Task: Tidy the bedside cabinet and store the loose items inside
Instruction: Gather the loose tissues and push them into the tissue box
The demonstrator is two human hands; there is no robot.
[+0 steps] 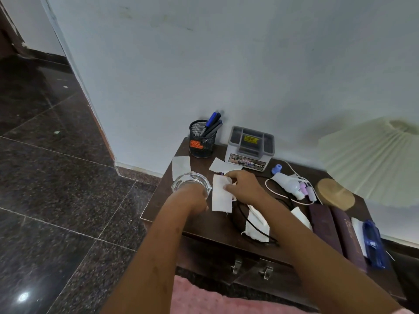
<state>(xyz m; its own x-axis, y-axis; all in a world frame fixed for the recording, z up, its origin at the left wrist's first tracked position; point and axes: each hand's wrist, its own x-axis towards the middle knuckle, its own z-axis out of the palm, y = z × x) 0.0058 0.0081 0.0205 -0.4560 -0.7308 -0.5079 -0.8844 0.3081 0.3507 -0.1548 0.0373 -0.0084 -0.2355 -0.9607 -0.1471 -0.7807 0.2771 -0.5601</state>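
Note:
The dark wooden bedside cabinet [204, 225] is littered with loose items. My right hand [243, 185] pinches the top edge of a white paper slip [221, 198] lying near the middle. My left hand [195, 199] is curled beside a clear glass ashtray [188, 181] at the left edge; whether it grips the glass is hidden. More paper slips [180, 165] [221, 165] lie behind. A crumpled white tissue [257, 226] and a black cable [254, 225] lie in front. A white bottle [288, 183] sits among a white cable.
A black mesh pen cup [201, 141] and a grey organiser box [250, 148] stand against the wall. Two dark purple cases [335, 230], a blue pouch [373, 243] and a lamp with wooden base [335, 193] fill the right. Two drawer handles [251, 267] show below. Dark tiled floor lies left.

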